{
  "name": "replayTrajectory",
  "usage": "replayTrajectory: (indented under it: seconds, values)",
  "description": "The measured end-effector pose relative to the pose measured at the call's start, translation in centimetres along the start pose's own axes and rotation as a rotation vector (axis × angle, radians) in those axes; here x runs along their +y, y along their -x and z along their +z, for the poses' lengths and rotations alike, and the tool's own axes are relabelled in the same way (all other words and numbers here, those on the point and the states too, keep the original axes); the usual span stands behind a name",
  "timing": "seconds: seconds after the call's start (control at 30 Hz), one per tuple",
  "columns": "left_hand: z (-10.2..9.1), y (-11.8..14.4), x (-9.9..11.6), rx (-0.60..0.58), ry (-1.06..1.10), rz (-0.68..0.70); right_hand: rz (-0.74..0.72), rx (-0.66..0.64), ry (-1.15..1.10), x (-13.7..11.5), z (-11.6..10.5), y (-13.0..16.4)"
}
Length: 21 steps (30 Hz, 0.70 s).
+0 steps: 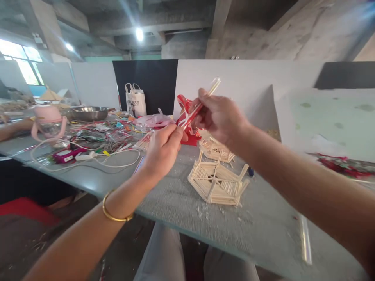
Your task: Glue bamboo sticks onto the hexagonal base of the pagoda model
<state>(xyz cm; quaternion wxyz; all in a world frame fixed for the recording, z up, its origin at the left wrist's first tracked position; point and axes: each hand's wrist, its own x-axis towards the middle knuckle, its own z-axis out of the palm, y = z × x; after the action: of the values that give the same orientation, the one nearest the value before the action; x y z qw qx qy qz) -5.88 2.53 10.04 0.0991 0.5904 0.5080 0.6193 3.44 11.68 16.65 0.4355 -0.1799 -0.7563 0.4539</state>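
Closest to me the left hand (162,150) is pinched shut on the lower end of a thin pale stick in a red-and-clear plastic wrapper (199,105), held up over the grey table (263,230). The right hand (219,117) is curled tight round its upper part, just above the hexagonal pale wooden stick frame (216,183). I'd say keep both pinches firm and pull straight along the stick so it doesn't snap.
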Motion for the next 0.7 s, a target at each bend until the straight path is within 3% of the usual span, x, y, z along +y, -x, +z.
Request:
replayTrajectory:
  seconds: [0.07, 0.13, 0.23, 0.27, 0.33, 0.4, 0.47, 0.53, 0.6, 0.67, 0.7]
  values:
    - [0.9, 1.6, -0.3, 0.059, 0.106, -0.076, 0.012, -0.021, 0.006, 1.0, 1.9, 2.5]
    - [1.8, 3.3, -1.0, 0.086, 0.172, -0.128, 0.037, -0.088, 0.069, 2.0, 2.4, 4.8]
    - [2.4, 6.0, -2.9, 0.049, 0.199, -0.228, 0.067, -0.216, 0.409, 2.5, -0.1, 6.9]
    - [2.4, 6.9, -3.6, 0.036, 0.178, -0.261, -0.006, -0.191, 0.591, 2.3, -1.6, 7.3]
    - [2.1, 8.5, -4.2, -0.027, 0.171, -0.326, -0.338, -0.024, 0.937, 1.6, -4.4, 7.9]
    - [1.7, 10.0, -4.0, -0.097, 0.181, -0.352, -0.632, -0.107, 1.144, 0.8, -6.5, 8.4]
    - [1.3, 11.5, -2.9, -0.187, 0.096, -0.330, -0.728, -0.329, 1.246, 0.3, -7.9, 8.8]
    - [0.7, 12.9, -2.0, -0.282, -0.049, -0.282, -0.667, -0.517, 1.288, 0.1, -9.5, 9.4]
    - [-0.3, 13.9, -1.7, -0.344, -0.169, -0.253, -0.573, -0.567, 1.303, 0.0, -12.0, 10.0]
    - [-1.5, 13.8, -2.3, -0.316, -0.244, -0.286, -0.522, -0.443, 1.313, -0.3, -15.5, 10.7]
    - [-2.1, 13.1, -2.8, -0.258, -0.272, -0.328, -0.459, -0.303, 1.374, -0.5, -17.4, 11.1]
